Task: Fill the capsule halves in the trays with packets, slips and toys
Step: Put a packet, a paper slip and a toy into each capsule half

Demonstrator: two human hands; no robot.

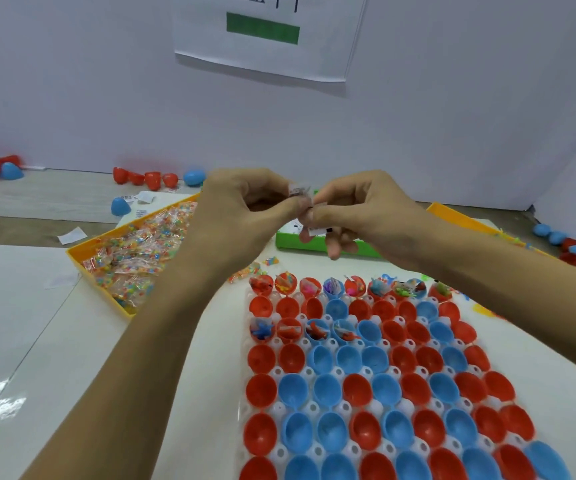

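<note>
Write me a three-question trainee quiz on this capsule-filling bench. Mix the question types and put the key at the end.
1. True or false: every capsule half in the white tray already holds a toy.
2. Which bin holds the clear candy packets? A) green bin B) yellow bin on the left C) blue bin
3. What are the left hand and the right hand doing?

Key
1. False: the far row and four halves of the third row are filled; the near rows are empty.
2. B, the yellow bin.
3. Both pinch small paper slips above the green bin.
</note>
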